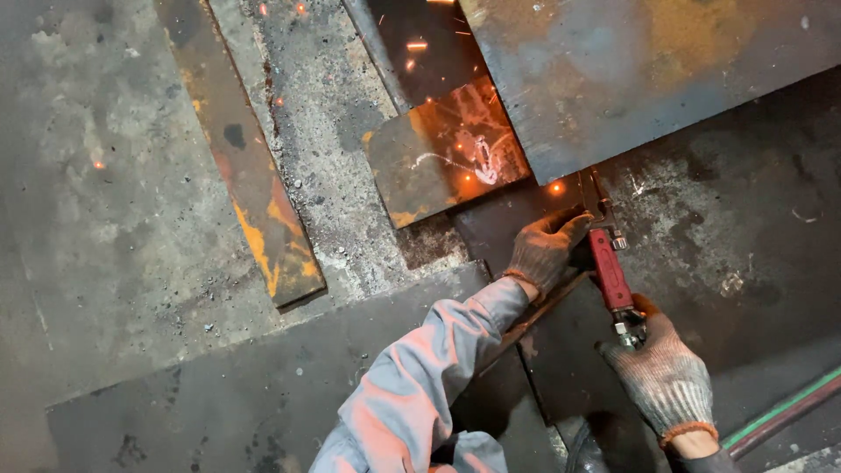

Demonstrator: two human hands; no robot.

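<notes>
- The right hand (661,372), in a knitted grey glove with an orange cuff, is closed around the rear end of the cutting torch (607,254).
- The left hand (545,250), gloved the same, closes around the torch front.
- The torch has a red body and a thin metal tip, which meets the edge of a big rusty steel plate (648,70).
- Orange sparks (412,44) fly over a smaller plate (447,149) with chalk marks.
- Green and dark hoses (784,412) lie on the rough dirty floor (96,219).

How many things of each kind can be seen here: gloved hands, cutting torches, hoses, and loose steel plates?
Gloved hands: 2, left hand and right hand
Cutting torch: 1
Hoses: 2
Steel plates: 3, large plate, small plate, narrow strip
Total: 8
</notes>
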